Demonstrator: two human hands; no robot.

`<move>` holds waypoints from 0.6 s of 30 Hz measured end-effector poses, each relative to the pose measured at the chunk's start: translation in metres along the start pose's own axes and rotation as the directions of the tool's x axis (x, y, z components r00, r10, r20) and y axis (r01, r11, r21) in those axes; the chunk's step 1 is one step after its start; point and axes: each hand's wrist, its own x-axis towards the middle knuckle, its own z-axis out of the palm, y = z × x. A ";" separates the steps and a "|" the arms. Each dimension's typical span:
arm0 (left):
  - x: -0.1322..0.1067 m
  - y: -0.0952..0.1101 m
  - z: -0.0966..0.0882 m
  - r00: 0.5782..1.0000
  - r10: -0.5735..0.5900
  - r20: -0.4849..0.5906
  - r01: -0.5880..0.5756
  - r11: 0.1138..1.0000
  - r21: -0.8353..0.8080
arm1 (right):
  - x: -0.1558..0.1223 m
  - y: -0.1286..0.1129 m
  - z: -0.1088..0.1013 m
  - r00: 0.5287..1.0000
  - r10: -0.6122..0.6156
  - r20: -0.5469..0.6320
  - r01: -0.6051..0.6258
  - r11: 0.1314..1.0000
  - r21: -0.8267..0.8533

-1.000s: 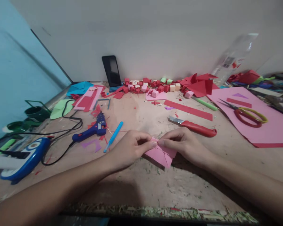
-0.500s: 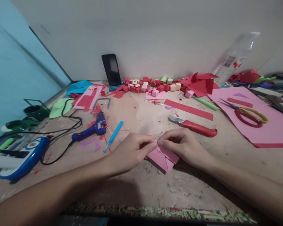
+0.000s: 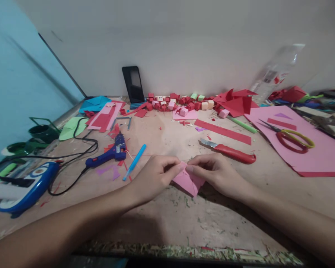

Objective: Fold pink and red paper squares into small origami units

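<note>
A small folded pink paper (image 3: 189, 182) is pinched between my two hands, just above the table's near half. My left hand (image 3: 162, 173) grips its left upper edge between thumb and forefinger. On the other side, my right hand (image 3: 216, 173) pinches the upper right edge, thumb on top. Crease lines cross the paper, and its lower corner points toward me. The fingers under the paper are hidden. Beyond my right hand lies a red-handled utility knife (image 3: 229, 152), its blade out. Left of my left hand rest a blue pen-like tool (image 3: 134, 162) and a blue glue gun (image 3: 108, 155).
Scissors (image 3: 294, 140) lie on a large pink sheet (image 3: 321, 156) at right. A red paper strip (image 3: 223, 131) crosses the middle. Several small paper cubes (image 3: 184, 111) line the back beside a standing phone (image 3: 133, 85). A black cord (image 3: 93, 149) loops at left.
The pink paper has tilted or folded slightly, so its lower corner sits higher and less of its right side shows. Both hands keep their pinch in nearly the same place.
</note>
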 end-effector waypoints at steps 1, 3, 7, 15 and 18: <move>0.000 0.000 0.000 1.000 -0.006 -0.007 0.006 1.000 -0.001 | 0.000 0.000 0.000 1.000 0.006 0.009 -0.006 1.000 -0.004; 0.001 0.000 0.000 1.000 -0.015 -0.005 0.015 1.000 -0.007 | -0.001 0.001 0.000 1.000 0.004 0.026 -0.004 1.000 -0.008; 0.005 -0.003 -0.002 1.000 -0.017 0.013 0.018 0.998 -0.063 | -0.002 0.001 0.000 1.000 -0.006 0.027 0.006 1.000 -0.017; 0.015 -0.008 -0.017 0.985 -0.048 -0.168 0.010 0.975 -0.221 | -0.001 -0.005 -0.007 0.998 0.058 0.023 -0.061 0.988 0.144; 0.015 -0.008 -0.018 0.986 -0.039 -0.164 0.003 0.978 -0.210 | 0.000 -0.005 -0.007 0.997 0.070 0.011 -0.071 0.985 0.159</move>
